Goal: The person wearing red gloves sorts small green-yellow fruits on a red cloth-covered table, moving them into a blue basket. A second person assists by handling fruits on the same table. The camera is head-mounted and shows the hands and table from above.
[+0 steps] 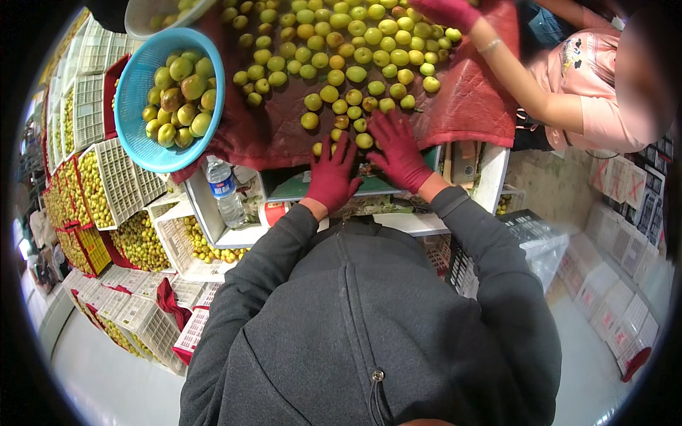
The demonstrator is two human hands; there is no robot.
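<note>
My left hand (pixel 333 178), in a dark red glove, lies palm down at the near edge of a table covered with a quilted red cloth (pixel 287 144). Its spread fingertips reach small yellow-green fruits (pixel 341 122) that look like jujubes. To its right, my right hand (pixel 398 152) wears a matching glove and has its fingers fanned over the same edge. A single jujube (pixel 364 140) sits between the two hands, close to the right fingers. Neither hand grips anything. Many more jujubes (pixel 373 36), some with brown patches, are spread farther up the cloth.
A blue plastic basket (pixel 123 106) of larger or closer fruits stands at the left, beside a pale bowl (pixel 139 16). Below are a water bottle (pixel 226 194) and a red-and-white cup (pixel 274 213). Fruit crates (pixel 118 181) stack leftward. A co-worker's gloved hand (pixel 447 11) reaches in.
</note>
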